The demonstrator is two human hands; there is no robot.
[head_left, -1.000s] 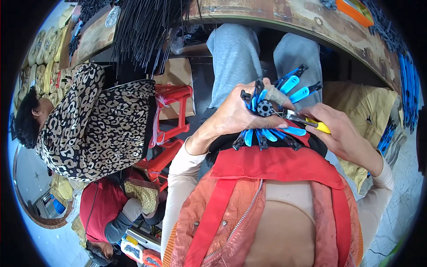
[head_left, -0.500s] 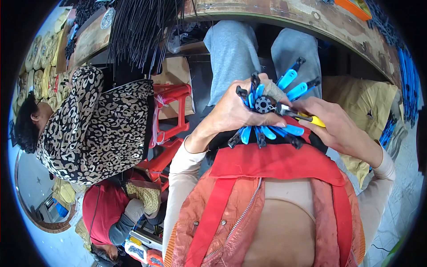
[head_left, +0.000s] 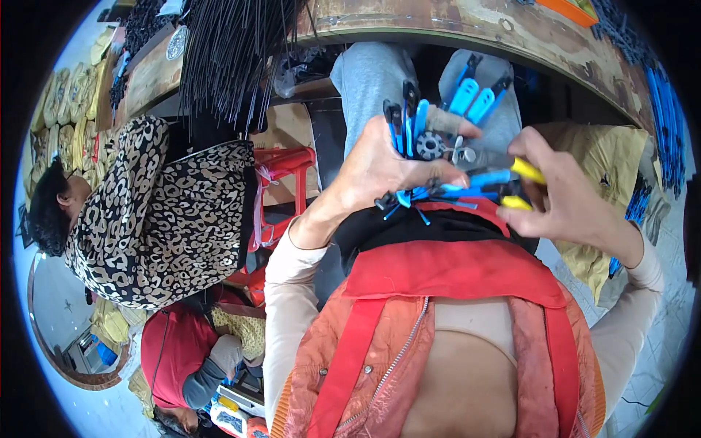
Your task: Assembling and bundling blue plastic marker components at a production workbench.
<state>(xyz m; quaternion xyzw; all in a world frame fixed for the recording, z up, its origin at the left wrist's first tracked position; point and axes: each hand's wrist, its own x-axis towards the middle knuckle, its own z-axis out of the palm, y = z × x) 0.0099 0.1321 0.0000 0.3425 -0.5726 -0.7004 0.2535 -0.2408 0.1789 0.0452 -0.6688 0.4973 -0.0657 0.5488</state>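
My left hand [head_left: 383, 164] is closed round an umbrella frame with a black notched hub [head_left: 430, 145] and blue and black ribs [head_left: 467, 96] fanning out on both sides. The left index finger carries a tan wrap and lies along the hub's far side. My right hand [head_left: 566, 191] grips pliers with yellow handles [head_left: 527, 170], which are spread apart. Their metal jaws [head_left: 463, 155] lie just right of the hub, slightly blurred; whether they touch it I cannot tell.
A wooden workbench [head_left: 453, 20] curves across the far side, with long black rods [head_left: 226, 62] hanging over it at left. Blue ribs [head_left: 663, 124] hang at far right, above brown wrapping [head_left: 595, 182]. A co-worker in a patterned top [head_left: 164, 212] sits at left by a red stool [head_left: 303, 182].
The pliers' handles have spread apart, and my right hand has opened wider around them. The umbrella frame has shifted slightly left and turned in my left hand.
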